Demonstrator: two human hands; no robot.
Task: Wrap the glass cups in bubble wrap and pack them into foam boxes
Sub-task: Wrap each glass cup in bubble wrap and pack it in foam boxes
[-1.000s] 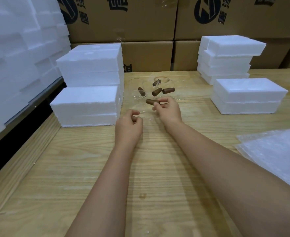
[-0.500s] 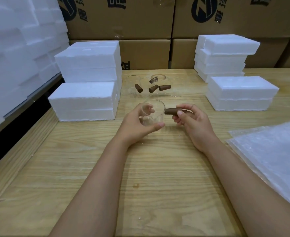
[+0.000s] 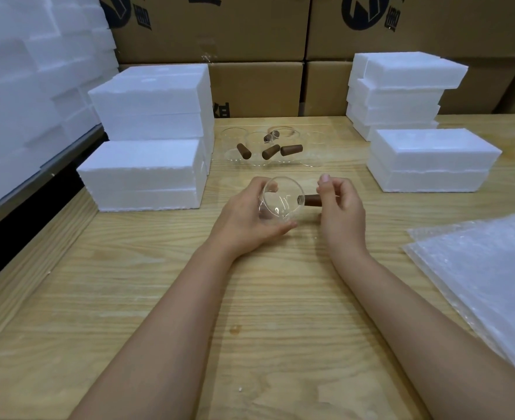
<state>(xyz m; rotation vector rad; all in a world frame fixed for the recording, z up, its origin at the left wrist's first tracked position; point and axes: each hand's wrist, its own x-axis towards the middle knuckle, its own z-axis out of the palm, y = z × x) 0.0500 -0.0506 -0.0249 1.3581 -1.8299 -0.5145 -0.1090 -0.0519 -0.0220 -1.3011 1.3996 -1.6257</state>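
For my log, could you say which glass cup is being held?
The nearest glass cup, between left hand and right hand; the other cups sit behind, untouched.

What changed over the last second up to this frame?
The glass cup was drawn from the other cups toward the person. The right hand kept its grip on the brown handle; the left hand, empty a second ago, now holds the glass body. The other cups, foam boxes and bubble wrap stayed put.
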